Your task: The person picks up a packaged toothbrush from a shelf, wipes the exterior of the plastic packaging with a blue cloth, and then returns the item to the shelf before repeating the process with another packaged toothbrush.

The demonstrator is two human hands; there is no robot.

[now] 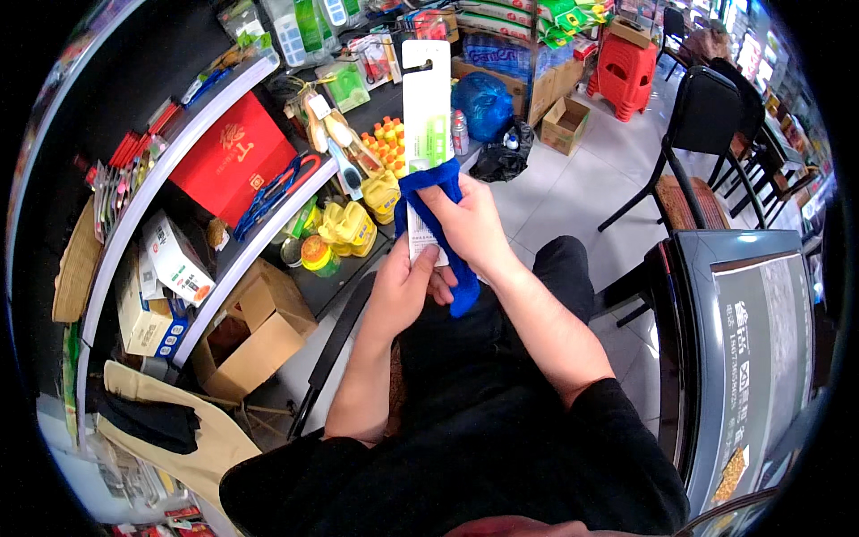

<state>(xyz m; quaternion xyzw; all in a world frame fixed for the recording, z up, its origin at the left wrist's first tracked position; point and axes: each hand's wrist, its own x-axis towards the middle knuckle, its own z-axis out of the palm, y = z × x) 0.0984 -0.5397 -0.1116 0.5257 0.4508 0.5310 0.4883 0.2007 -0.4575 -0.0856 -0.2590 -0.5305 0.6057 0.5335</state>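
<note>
In front of me a long white-and-green hang card [426, 94] stands nearly upright, with a hook slot near its top. A blue cloth [464, 288] is folded around its lower half and hangs down beside it. My right hand [472, 224] presses the cloth against the card with its thumb on the front. From below, my left hand [400, 291] is closed on the card's bottom end, thumb in front. Some of its fingers are hidden behind the card, so I cannot tell whether they also grip the cloth.
Shelves at left hold a red box [234, 157], white cartons [174, 259] and yellow bottles [347, 228]. An open cardboard box [268, 345] sits below. Ahead are a blue bag [484, 105] and red stools [622, 76]. At right stand a black chair [707, 112] and a grey-topped table [738, 246].
</note>
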